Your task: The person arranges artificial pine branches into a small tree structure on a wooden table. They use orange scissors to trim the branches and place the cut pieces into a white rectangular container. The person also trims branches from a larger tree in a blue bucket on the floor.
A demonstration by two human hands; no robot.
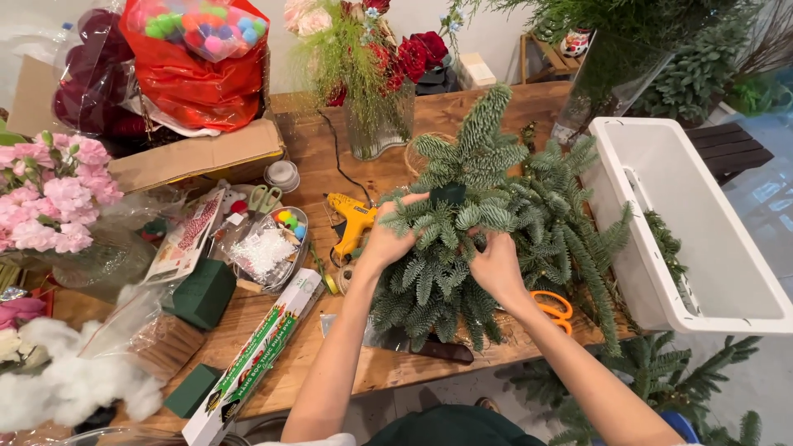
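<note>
Both hands (442, 252) in dense blue-green fir arrangement (479, 223) — bushy, needled, upright tip

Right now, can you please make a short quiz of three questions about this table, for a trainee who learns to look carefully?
1. True or false: both hands press into the mound of green fir branches.
2. Which tool lies just beyond the left hand? A) yellow glue gun B) hammer C) paint brush
3. What lies partly hidden under the branches beside the right hand?

Key: 1 true. 2 A. 3 orange-handled scissors.
</note>
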